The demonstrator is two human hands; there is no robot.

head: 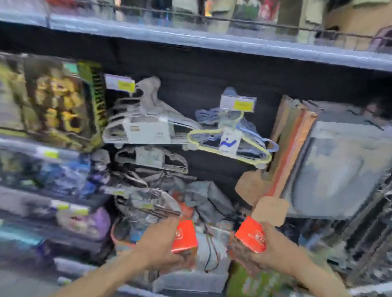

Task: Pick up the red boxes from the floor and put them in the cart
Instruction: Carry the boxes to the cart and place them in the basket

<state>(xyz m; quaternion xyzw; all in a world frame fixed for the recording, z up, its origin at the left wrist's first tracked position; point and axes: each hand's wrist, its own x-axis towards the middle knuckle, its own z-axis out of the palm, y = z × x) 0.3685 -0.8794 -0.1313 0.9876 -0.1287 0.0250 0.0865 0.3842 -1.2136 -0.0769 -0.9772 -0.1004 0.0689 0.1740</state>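
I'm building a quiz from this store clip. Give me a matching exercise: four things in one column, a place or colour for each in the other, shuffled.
Things:
1. left hand
2. right hand
3. yellow hanger
4. grey hangers

Descriptions:
A. hangs under the right-hand price tag
B. holds the red box nearer the wire cart
C. bundled with a white label
D. holds the red box nearer the stacked shelves at left

Pairs: 1-D, 2-B, 3-A, 4-C

Bare forearms, no sleeves or jewellery visible, blurry pic.
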